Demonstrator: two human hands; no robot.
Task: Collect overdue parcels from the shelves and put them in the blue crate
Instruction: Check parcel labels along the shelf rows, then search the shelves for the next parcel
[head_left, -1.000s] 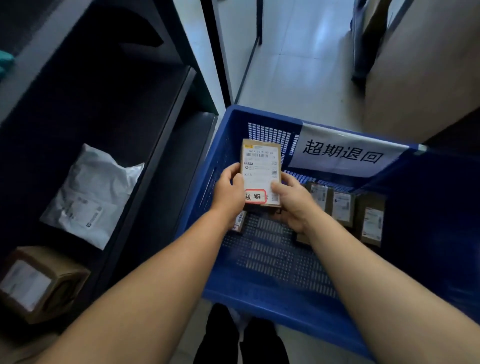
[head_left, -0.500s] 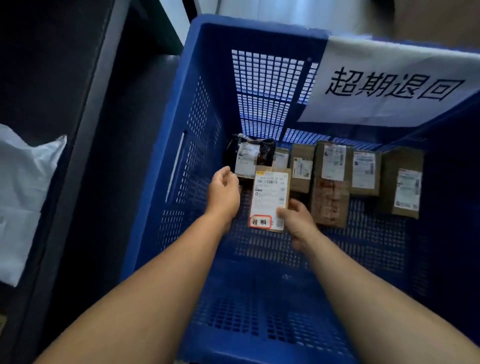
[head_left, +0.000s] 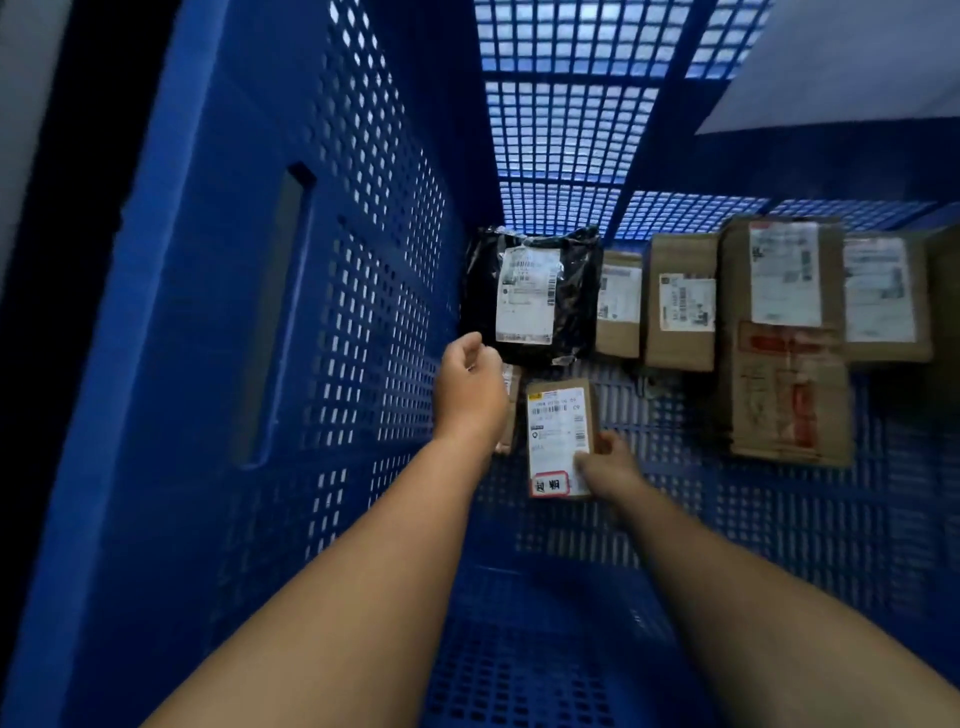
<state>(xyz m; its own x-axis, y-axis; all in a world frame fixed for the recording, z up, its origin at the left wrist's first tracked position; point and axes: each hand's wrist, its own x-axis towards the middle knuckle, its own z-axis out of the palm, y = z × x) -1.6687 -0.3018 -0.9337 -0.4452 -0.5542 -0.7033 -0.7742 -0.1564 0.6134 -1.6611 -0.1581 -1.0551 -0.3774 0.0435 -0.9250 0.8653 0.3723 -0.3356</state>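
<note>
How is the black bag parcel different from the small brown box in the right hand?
The black bag is crinkled glossy plastic; the small brown box is stiff cardboard. The bag lies free by the far wall; the right hand holds the box. Only the box has a red-framed sticker. Both carry white labels.

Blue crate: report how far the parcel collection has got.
Done: a black bag parcel and several brown boxes line the far wall of the blue crate. In hand: the right hand holds a small labelled parcel low over the floor; the left hand holds nothing. Left: releasing it; the shelves are out of view.
</note>
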